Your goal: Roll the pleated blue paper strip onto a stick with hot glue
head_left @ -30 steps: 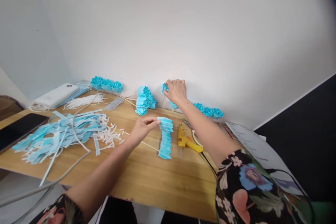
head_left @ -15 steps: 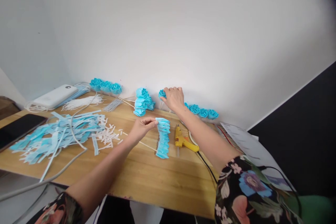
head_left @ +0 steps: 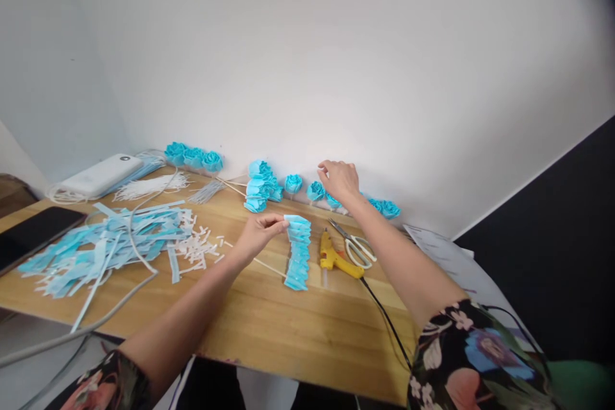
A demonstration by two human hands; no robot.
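Note:
My left hand [head_left: 262, 230] pinches the top end of a pleated light-blue strip [head_left: 298, 253], which looks like folded mask fabric, hanging or lying over the table. A thin wooden stick [head_left: 270, 267] reaches toward the strip's lower end. Over the row by the wall hovers my right hand [head_left: 340, 179], fingers bent and apart, with nothing seen in them. Just below it are blue fabric roses, one of them a rose [head_left: 316, 191] near the thumb. Another blue rose [head_left: 293, 184] stands to its left. More roses [head_left: 389, 209] continue right, partly behind my wrist.
A yellow glue gun [head_left: 336, 257] and white-handled scissors [head_left: 358, 251] lie right of the strip. Pleated blue pieces [head_left: 259, 186] stand near the wall. To the left are blue strips [head_left: 115, 243], white scraps [head_left: 196, 246], a phone [head_left: 38, 237], a white device [head_left: 103, 176] and a trailing cable [head_left: 139, 291].
My right hand has let go of a blue rose, which now stands by the wall, and has moved right. The scissors have come into view. My left hand stays almost still.

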